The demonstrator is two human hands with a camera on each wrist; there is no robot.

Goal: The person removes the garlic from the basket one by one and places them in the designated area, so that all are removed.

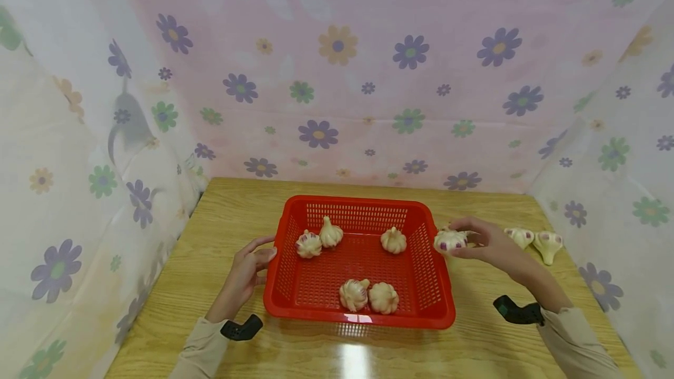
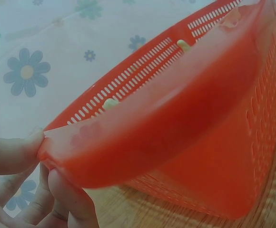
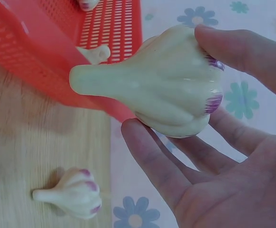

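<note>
My left hand (image 1: pixel 244 276) grips the left rim of a red plastic basket (image 1: pixel 358 319), thumb above and fingers beneath, as the left wrist view shows. Between thumb and fingertips my right hand (image 1: pixel 487 247) pinches a garlic bulb (image 1: pixel 450 241) with purple streaks, at the basket's right rim. In the right wrist view this held garlic bulb (image 3: pixel 162 88) lies sideways, its stem pointing toward the basket (image 3: pixel 47 66). Inside the basket lie two bulbs (image 1: pixel 330 234) at the back left, one bulb (image 1: pixel 393 240) at the right and two bulbs (image 1: pixel 383 298) near the front.
Right of the basket, two more garlic bulbs (image 1: pixel 549 244) rest on the wooden table (image 1: pixel 231 206), partly behind the right hand. Flower-patterned cloth (image 1: pixel 337 104) hangs around the table's back and sides. Each wrist wears a black camera mount (image 1: pixel 242 328).
</note>
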